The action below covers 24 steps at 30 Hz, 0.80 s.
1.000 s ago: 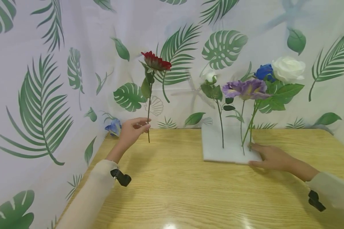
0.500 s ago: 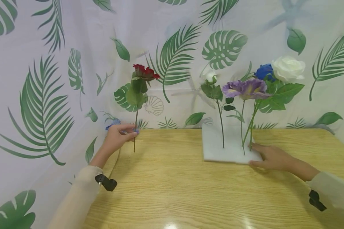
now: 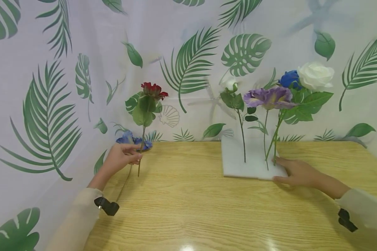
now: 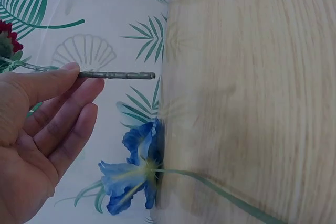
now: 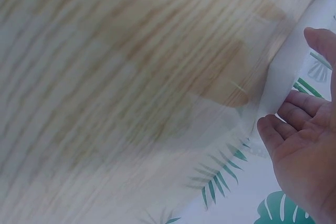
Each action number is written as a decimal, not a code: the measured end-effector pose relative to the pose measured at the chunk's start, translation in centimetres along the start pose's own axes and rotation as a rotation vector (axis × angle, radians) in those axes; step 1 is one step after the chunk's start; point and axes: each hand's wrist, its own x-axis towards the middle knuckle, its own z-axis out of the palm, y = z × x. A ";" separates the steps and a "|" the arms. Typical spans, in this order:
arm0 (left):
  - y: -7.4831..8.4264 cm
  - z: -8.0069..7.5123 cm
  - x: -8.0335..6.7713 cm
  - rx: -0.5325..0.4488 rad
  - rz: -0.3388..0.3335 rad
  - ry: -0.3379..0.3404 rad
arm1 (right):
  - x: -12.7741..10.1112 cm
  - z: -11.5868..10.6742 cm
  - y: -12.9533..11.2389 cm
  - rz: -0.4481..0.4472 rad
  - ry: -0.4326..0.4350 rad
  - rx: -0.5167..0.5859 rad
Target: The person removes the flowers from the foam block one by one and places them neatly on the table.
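Between thumb and fingertips, my left hand [image 3: 120, 158] pinches the stem [image 4: 118, 75] of a red artificial flower [image 3: 154, 91], held upright at the table's left. Its cut end hangs free just below the fingers. Behind that hand lies a blue iris [image 4: 131, 174], its green stem trailing over the wood. On the right, my right hand [image 3: 301, 173] grips the corner of a white foam board [image 3: 238, 167], thumb at the front edge. Standing in the board are a small white flower [image 3: 230, 84], a purple flower [image 3: 270, 97], a blue flower [image 3: 290, 79] and a white rose [image 3: 315, 76].
The wooden table [image 3: 188, 205] meets a leaf-printed curtain [image 3: 194, 115] at the back and left. Black cameras are strapped at both wrists. Tall stems and leaves rise just beside my right hand.
My left hand has carried the red flower left, down and nearer, past the blue iris, which now shows more fully behind it. The right hand and foam board have stayed still.
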 end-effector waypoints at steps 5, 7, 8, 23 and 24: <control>-1.0 -0.3 -0.5 0.010 -0.060 -0.056 | 0.0 0.0 0.0 0.018 -0.014 0.026; -1.3 -0.4 -0.8 0.009 -0.083 -0.078 | -0.1 0.0 0.0 0.028 -0.020 0.035; -1.4 -0.4 -0.9 0.006 -0.094 -0.086 | -0.1 0.0 0.0 0.027 -0.020 0.034; -3.0 -0.4 -1.7 -0.031 -0.100 -0.186 | 0.0 0.2 0.3 0.029 -0.023 0.022; -3.0 -0.4 -1.8 -0.026 -0.104 -0.193 | 0.0 0.2 0.3 0.026 -0.020 0.020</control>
